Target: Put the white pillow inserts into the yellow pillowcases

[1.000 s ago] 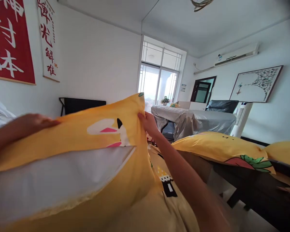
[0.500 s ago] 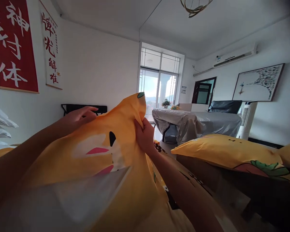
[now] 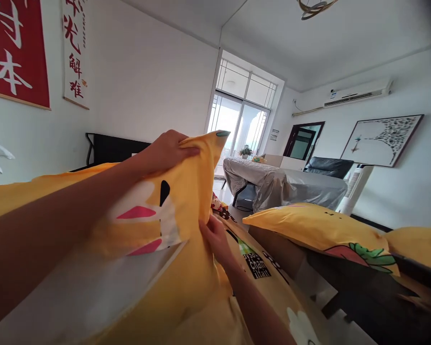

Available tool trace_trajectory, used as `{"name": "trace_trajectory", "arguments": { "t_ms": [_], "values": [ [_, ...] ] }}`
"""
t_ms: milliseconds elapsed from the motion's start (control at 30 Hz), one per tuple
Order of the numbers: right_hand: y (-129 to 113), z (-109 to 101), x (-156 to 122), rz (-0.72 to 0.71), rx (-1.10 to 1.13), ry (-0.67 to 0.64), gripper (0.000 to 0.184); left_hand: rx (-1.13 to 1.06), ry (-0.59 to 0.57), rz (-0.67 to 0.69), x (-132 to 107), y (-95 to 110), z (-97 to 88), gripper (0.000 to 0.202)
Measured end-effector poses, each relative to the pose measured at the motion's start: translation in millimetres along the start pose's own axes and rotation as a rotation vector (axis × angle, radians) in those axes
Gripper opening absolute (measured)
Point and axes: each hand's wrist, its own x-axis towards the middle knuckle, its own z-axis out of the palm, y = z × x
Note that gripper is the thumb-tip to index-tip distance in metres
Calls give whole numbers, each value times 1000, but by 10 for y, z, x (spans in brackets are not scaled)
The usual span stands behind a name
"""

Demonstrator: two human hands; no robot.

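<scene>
A yellow pillowcase (image 3: 187, 206) with white, pink and black cartoon print is held up in front of me. Its top corner, with a dark green spot, points up and right. My left hand (image 3: 170, 148) is closed on the top edge, just left of that corner. Lower down, my right hand (image 3: 215, 237) pinches the right side edge between thumb and fingers. A blurred white area fills the lower left, below the print; whether it is lining, print or a pillow inside I cannot tell.
On the right lie a yellow pillow (image 3: 309, 230) and another yellow cushion-like piece (image 3: 416, 244). Printed beige bedding (image 3: 273, 287) spreads below my right arm. Farther back stand a plastic-covered table (image 3: 287, 177) and a dark chair (image 3: 328, 166). A black headboard-like frame (image 3: 118, 149) is at the left wall.
My left hand has moved right along the top edge and closed near the corner. My right hand has slid from near the corner down the side edge. The view has tilted.
</scene>
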Motion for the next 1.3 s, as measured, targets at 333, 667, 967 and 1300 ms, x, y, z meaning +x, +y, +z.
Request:
{"name": "trace_trajectory", "arguments": {
  "t_ms": [333,667,967,1300],
  "values": [
    [215,-34,-191,-98,-368,423,26,108,-26,-41,70,128,108,34],
    [370,119,-230,-75,-341,396,16,479,163,118,67,-158,76,44],
    [1136,102,388,174,-623,247,22,695,-256,335,-1279,-1113,425,48],
    [2000,-59,185,550,-596,177,18,464,-475,-187,-1452,-2191,1056,62]
  ]
}}
